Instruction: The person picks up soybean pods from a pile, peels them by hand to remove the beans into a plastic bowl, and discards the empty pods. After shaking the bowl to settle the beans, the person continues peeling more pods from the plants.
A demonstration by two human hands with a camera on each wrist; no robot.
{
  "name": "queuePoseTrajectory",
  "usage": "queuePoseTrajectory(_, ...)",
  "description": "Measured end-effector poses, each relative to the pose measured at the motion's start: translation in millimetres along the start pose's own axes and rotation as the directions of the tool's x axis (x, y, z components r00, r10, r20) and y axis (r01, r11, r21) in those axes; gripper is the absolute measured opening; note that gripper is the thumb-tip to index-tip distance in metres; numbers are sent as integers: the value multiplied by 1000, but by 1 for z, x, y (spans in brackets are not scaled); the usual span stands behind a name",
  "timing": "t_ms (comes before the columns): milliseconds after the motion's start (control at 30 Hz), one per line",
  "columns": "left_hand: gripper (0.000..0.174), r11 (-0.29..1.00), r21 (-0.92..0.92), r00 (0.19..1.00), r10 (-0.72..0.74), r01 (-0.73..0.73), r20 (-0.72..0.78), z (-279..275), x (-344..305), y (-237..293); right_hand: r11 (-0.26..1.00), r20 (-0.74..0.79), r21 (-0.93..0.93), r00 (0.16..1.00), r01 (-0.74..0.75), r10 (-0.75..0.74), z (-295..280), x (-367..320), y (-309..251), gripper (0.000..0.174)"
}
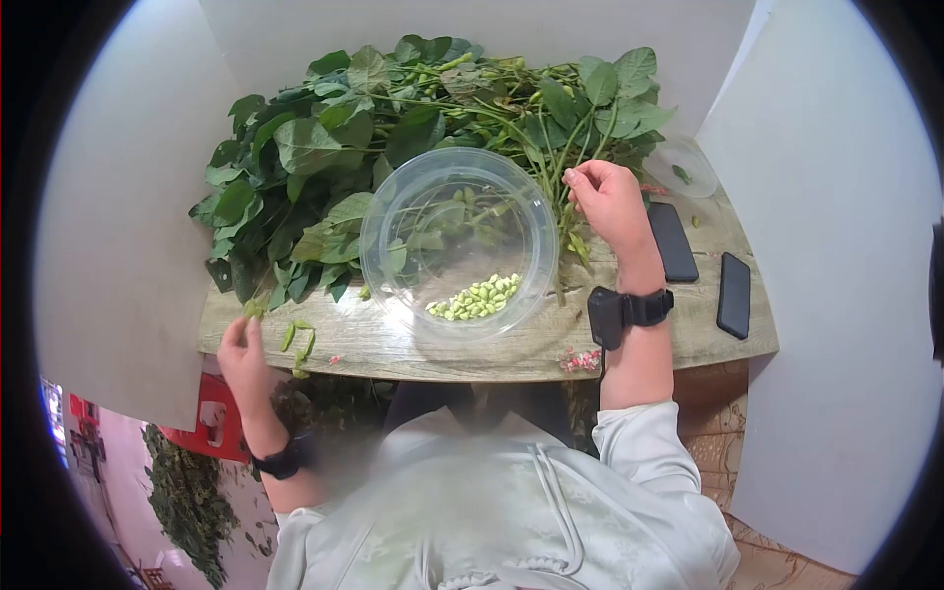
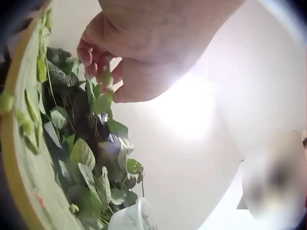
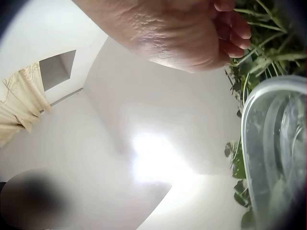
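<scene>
At the table's left front edge my left hand pinches a green pod between thumb and fingers; the left wrist view shows the curled fingers too. Several loose green pods lie just right of it. My right hand is raised right of the clear round tub, over the stems, with curled fingers and no object visible in it. In the right wrist view its fingers bend beside the tub. Pale green beans lie in the tub near its front.
A big heap of leafy stems covers the back of the table. Two dark phones and a clear lid-like dish are at the right. Red and white bits lie near the front edge. Left below stands a red stool.
</scene>
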State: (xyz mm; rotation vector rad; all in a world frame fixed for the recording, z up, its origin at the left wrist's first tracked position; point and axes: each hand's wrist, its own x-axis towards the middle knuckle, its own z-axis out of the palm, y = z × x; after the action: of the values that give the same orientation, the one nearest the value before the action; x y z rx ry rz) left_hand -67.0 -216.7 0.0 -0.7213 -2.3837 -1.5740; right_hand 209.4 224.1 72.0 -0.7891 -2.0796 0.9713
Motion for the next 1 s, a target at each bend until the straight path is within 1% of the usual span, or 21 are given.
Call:
queuePoseTrajectory(33, 32, 986, 165, 1000, 15, -11, -23, -11, -3, -1, 1000, -9, -2, 1000, -7, 7, -3, 0, 1, 26)
queuePoseTrajectory(67, 38, 946, 323, 998, 34, -17, -47, -17, -4, -3, 987, -7, -162, 1000, -16, 15, -7, 0, 2, 25)
queuePoseTrajectory(100, 38, 947, 320, 998, 35, -19, -43, -18, -4, -9, 947, -2, -320, 1000, -21, 21, -9, 1, 3, 23)
queuePoseTrajectory(133, 42, 871, 472, 960, 235, -138, -154, -15, -5, -15, 946, -4, -322, 1000, -22, 22, -9, 3, 5, 23)
queuePoseTrajectory(167, 46, 752, 623, 870, 439, -218, -225, -14, -6, -20, 906, 52, -423, 999, 9, 15, -7, 5, 10, 23)
queuePoseTrajectory(200, 46, 753, 621, 870, 438, -219, -225, -10, -7, -16, 854, 107, -518, 994, 44, 14, -7, 5, 12, 22)
queuePoseTrajectory(233, 48, 918, 330, 933, 295, -218, -205, 0, -10, -6, 852, 106, -521, 994, 43, 14, -7, 4, 10, 22)
queuePoseTrajectory(267, 50, 987, 6, 977, 162, -163, -136, 13, -15, 5, 827, 174, -561, 980, 19, 95, -5, 3, 8, 23)
queuePoseTrajectory(300, 50, 987, 2, 977, 161, -162, -139, 25, -22, 22, 799, 236, -601, 956, 1, 176, -4, 3, 5, 23)
queuePoseTrajectory(333, 50, 983, -184, 998, 32, -22, 51, 38, -31, 45, 792, 252, -610, 943, -18, 215, -3, 1, 6, 28)
queuePoseTrajectory(367, 51, 931, -333, 964, -61, 149, 259, 51, -38, 62, 790, 251, -613, 944, -14, 212, 0, -2, 5, 28)
queuePoseTrajectory(433, 55, 879, -352, 861, -115, 321, 496, 77, -46, 74, 770, 222, -637, 957, -4, 189, 6, -8, 4, 37)
queuePoseTrajectory(467, 58, 871, -345, 850, -140, 349, 508, 92, -49, 75, 745, 211, -667, 962, 11, 174, 7, -9, 7, 46)
queuePoseTrajectory(567, 59, 880, -310, 795, -116, 361, 596, 115, -47, 96, 779, 178, -626, 980, 40, 93, 11, -14, 24, 53)
queuePoseTrajectory(600, 55, 868, -350, 822, -110, 353, 558, 124, -46, 98, 785, 191, -618, 976, 37, 104, 11, -15, 22, 65)
queuePoseTrajectory(700, 48, 866, -352, 836, -124, 354, 535, 135, -44, 99, 759, 101, -650, 994, 42, 32, 21, -24, 30, 72)
queuePoseTrajectory(733, 48, 870, -347, 833, -119, 350, 540, 139, -44, 94, 776, 106, -631, 993, 19, 61, 19, -23, 33, 70)
queuePoseTrajectory(800, 48, 957, -227, 903, -72, 183, 424, 144, -42, 85, 798, 100, -601, 988, -36, 119, 21, -20, 31, 65)
queuePoseTrajectory(867, 51, 964, -156, 896, -131, 215, 425, 136, -40, 83, 831, 95, -549, 981, -89, 168, 18, -22, 23, 46)
queuePoseTrajectory(900, 54, 964, -91, 891, -193, 251, 412, 132, -40, 82, 830, 92, -550, 980, -96, 174, 16, -21, 26, 46)
queuePoseTrajectory(1000, 55, 979, 36, 898, -201, 203, 393, 123, -39, 85, 945, 58, -295, 984, -145, 169, 11, -12, 42, 38)
